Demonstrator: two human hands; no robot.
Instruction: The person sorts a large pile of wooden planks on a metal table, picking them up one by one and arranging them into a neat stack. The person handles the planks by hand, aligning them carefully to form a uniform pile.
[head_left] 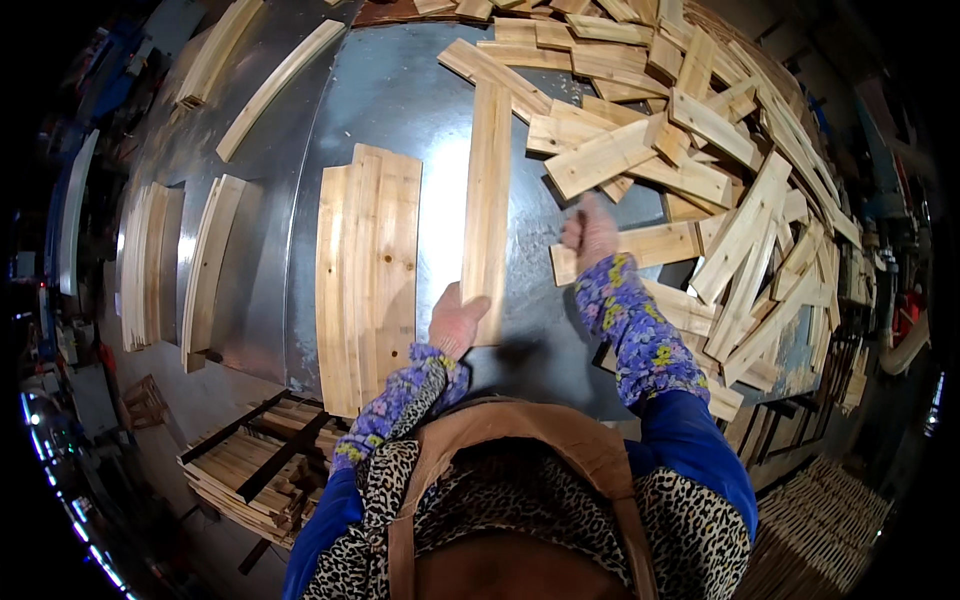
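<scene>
Both hands work apart: the left hand point(455, 320) grips the near end of a long pale plank point(487, 195), while the right hand point(590, 232), blurred, reaches into the loose board pile point(700, 150); its grip is unclear. Light, stiff and rough-sawn, the plank probably handles best held at its end. Left of it lies a neat board row point(368, 270).

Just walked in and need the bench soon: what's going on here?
A person at a grey metal table grips the near end of a long pale wooden slat with the left hand. The right hand reaches into a loose heap of wooden slats. A neat row of laid slats lies left.
</scene>
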